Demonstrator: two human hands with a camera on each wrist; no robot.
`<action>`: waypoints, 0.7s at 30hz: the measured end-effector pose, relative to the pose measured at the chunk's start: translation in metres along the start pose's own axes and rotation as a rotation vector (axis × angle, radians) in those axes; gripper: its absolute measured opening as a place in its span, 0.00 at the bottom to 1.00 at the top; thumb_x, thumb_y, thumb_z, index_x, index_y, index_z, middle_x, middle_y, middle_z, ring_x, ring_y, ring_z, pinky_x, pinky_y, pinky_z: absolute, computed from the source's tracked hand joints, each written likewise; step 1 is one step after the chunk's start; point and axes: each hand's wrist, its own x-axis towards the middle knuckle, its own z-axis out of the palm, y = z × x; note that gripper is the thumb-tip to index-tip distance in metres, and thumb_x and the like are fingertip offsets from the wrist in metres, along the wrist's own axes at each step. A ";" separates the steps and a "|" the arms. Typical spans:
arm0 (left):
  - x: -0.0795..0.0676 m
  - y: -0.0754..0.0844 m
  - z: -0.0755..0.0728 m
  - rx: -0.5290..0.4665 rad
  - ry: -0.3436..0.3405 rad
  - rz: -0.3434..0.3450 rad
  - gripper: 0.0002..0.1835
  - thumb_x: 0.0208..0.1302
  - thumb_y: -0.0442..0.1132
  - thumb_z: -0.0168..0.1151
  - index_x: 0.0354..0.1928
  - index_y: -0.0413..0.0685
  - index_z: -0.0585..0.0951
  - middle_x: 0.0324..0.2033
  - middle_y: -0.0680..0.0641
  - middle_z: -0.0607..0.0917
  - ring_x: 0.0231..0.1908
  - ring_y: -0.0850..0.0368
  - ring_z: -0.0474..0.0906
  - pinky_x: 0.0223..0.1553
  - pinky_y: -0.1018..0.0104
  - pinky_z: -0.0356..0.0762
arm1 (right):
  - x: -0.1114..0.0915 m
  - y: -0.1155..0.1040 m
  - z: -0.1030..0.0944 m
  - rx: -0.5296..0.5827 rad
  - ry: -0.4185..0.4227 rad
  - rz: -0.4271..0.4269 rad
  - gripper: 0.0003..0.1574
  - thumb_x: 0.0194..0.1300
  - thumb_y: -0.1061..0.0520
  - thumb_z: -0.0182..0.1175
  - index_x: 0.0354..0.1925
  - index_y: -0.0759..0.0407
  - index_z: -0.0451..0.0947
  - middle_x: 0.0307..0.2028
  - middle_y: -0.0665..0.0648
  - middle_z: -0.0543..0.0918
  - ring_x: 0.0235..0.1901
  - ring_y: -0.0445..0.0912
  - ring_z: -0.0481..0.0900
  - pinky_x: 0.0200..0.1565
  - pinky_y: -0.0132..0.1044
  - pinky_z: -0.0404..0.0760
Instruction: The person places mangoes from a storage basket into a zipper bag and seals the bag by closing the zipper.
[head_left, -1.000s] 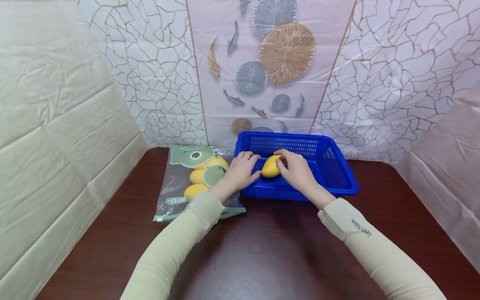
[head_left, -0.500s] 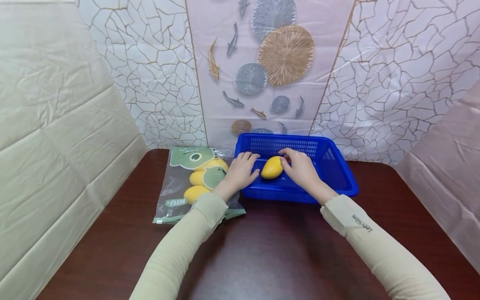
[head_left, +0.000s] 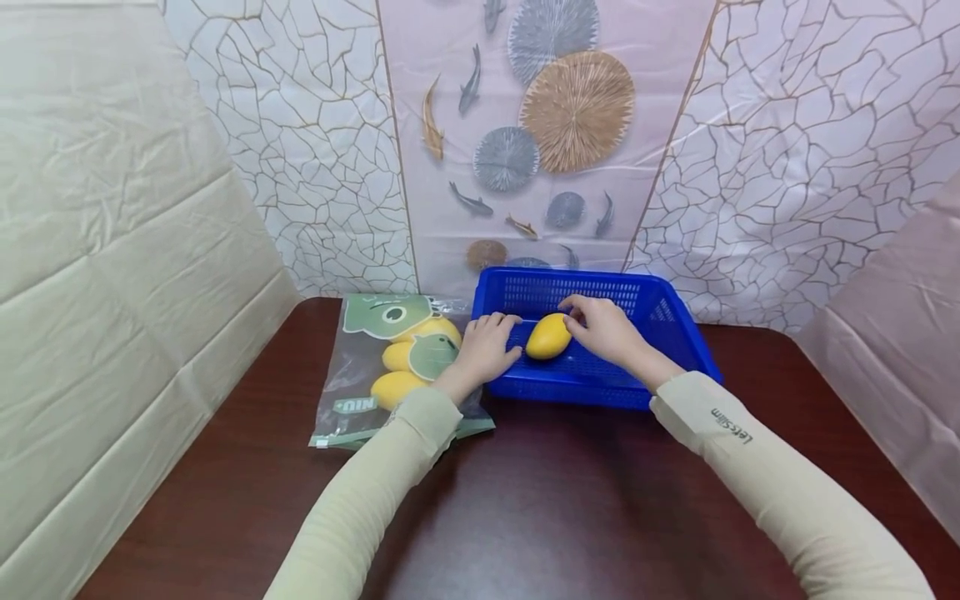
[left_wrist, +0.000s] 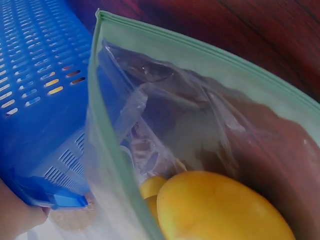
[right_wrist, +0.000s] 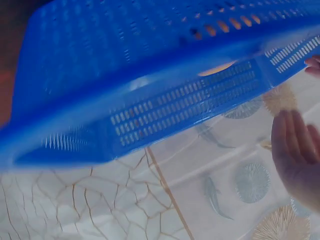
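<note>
In the head view, a yellow mango (head_left: 549,336) lies in a blue plastic basket (head_left: 611,398). My right hand (head_left: 606,329) is over the basket with its fingertips at the mango's right side. The right wrist view shows that hand (right_wrist: 298,155) with loosely extended fingers and an unfilled palm. My left hand (head_left: 483,346) is over the basket's left rim, fingers relaxed. Beside it, a clear zip bag (head_left: 345,367) with green printing holds several mangoes (head_left: 397,389). In the left wrist view, the bag's mouth gapes, with a mango (left_wrist: 220,207) inside.
Basket and bag stand side by side on a dark reddish-brown table (head_left: 525,500). A patterned cloth (head_left: 337,167) hangs right behind them. Pale cloth walls (head_left: 112,292) enclose the left and right sides.
My right hand has loosened from the mango and shifted slightly right, leaving it lying in the basket. My left hand has stayed at the basket's left rim.
</note>
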 end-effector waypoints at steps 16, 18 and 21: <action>0.005 -0.003 0.002 -0.012 -0.078 -0.051 0.26 0.64 0.53 0.56 0.63 0.57 0.68 0.60 0.50 0.74 0.63 0.52 0.65 0.63 0.54 0.56 | 0.031 0.004 -0.003 -0.180 -0.216 -0.145 0.16 0.61 0.64 0.59 0.48 0.65 0.78 0.34 0.61 0.82 0.30 0.48 0.77 0.37 0.45 0.77; 0.005 -0.002 0.002 -0.009 -0.084 -0.053 0.27 0.65 0.54 0.55 0.64 0.57 0.68 0.61 0.51 0.73 0.63 0.52 0.65 0.63 0.54 0.56 | 0.033 0.005 -0.003 -0.225 -0.224 -0.142 0.15 0.61 0.63 0.59 0.48 0.65 0.78 0.36 0.62 0.83 0.32 0.50 0.78 0.39 0.46 0.78; 0.006 -0.002 0.003 0.005 -0.090 -0.057 0.27 0.65 0.55 0.54 0.64 0.56 0.68 0.61 0.51 0.73 0.63 0.53 0.65 0.63 0.54 0.56 | 0.036 0.010 -0.004 -0.292 -0.229 -0.133 0.15 0.62 0.62 0.58 0.47 0.66 0.78 0.40 0.65 0.84 0.38 0.54 0.81 0.42 0.48 0.78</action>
